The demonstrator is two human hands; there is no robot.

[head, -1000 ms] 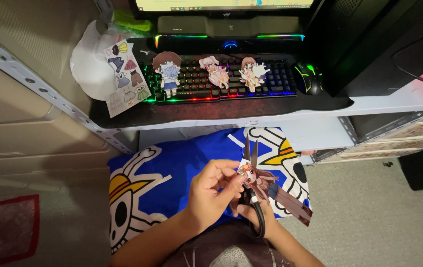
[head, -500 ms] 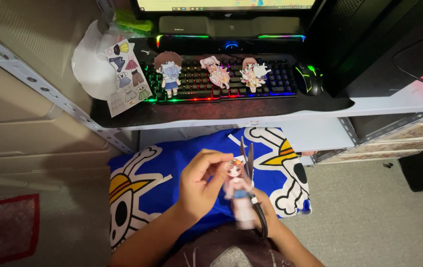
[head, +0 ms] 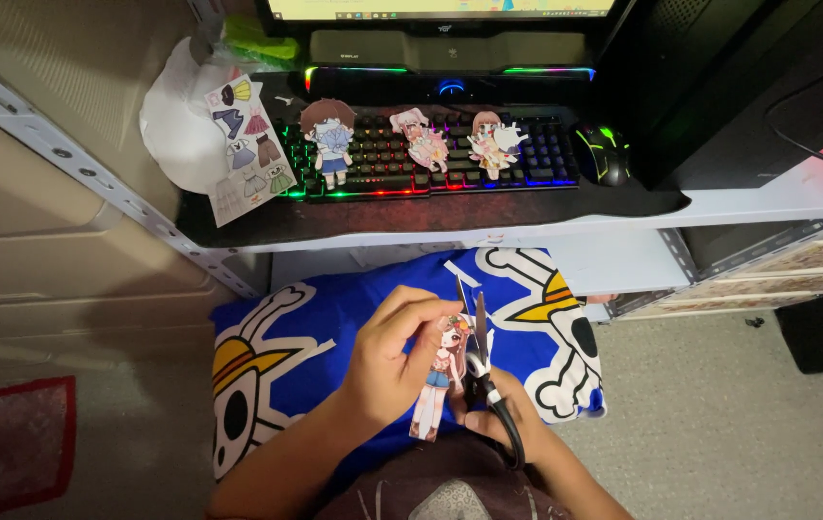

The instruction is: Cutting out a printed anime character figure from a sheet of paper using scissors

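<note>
Looks like someone's home gaming desk setup, judging by the rainbow-lit keyboard and glowing mouse on a dark mat, the monitor above, paper dolls scattered on the keys, a skull-print blue pillow underneath, and carpet.

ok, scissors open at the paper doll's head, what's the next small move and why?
Probably a short snip along the head outline: the left hand pinches the paper doll upright, the scissors in the right hand have blades parted beside its head, and a white margin seems to remain there.
</note>
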